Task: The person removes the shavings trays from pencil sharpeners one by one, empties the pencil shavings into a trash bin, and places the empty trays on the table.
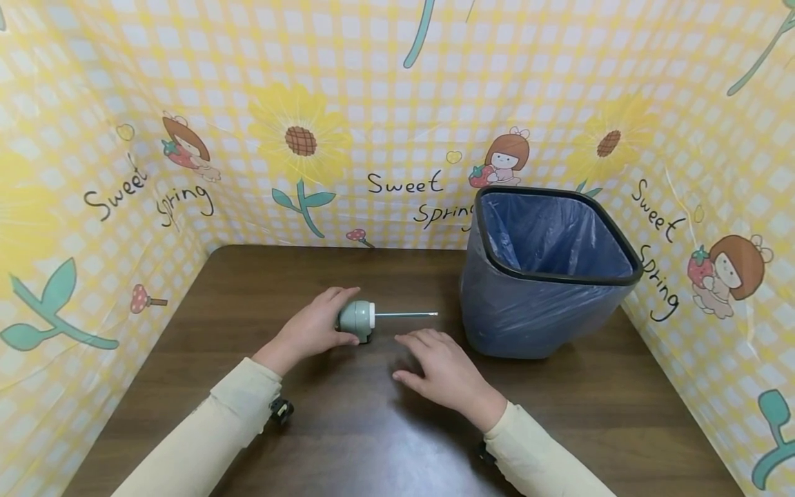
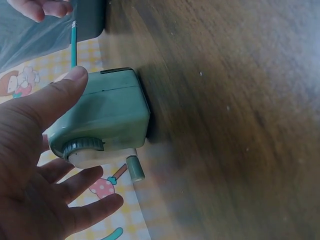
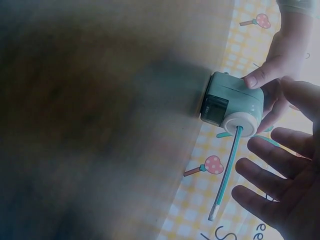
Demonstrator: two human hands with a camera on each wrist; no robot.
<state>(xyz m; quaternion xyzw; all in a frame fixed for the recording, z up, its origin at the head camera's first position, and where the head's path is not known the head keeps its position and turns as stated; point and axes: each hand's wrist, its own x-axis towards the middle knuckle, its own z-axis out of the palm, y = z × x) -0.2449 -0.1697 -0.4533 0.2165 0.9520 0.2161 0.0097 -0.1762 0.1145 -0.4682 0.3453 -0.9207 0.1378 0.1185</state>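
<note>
A green hand-crank pencil sharpener (image 1: 357, 320) sits on the table, left of the bin. A teal pencil (image 1: 404, 315) sticks out of its white front ring (image 3: 239, 123), eraser end outward. My left hand (image 1: 310, 327) holds the sharpener from behind, thumb on the near side and forefinger on the far side; its other fingers spread loosely in the left wrist view. The crank's handle (image 2: 134, 169) hangs at the back, apart from those fingers. To the right, my right hand (image 1: 446, 373) hovers near the pencil with relaxed fingers, touching nothing.
A bin (image 1: 534, 314) with a black rim and a blue plastic liner stands at the back right of the dark wooden table (image 1: 385, 428). Patterned yellow-checked cloth (image 1: 373, 124) encloses the table at the back and both sides.
</note>
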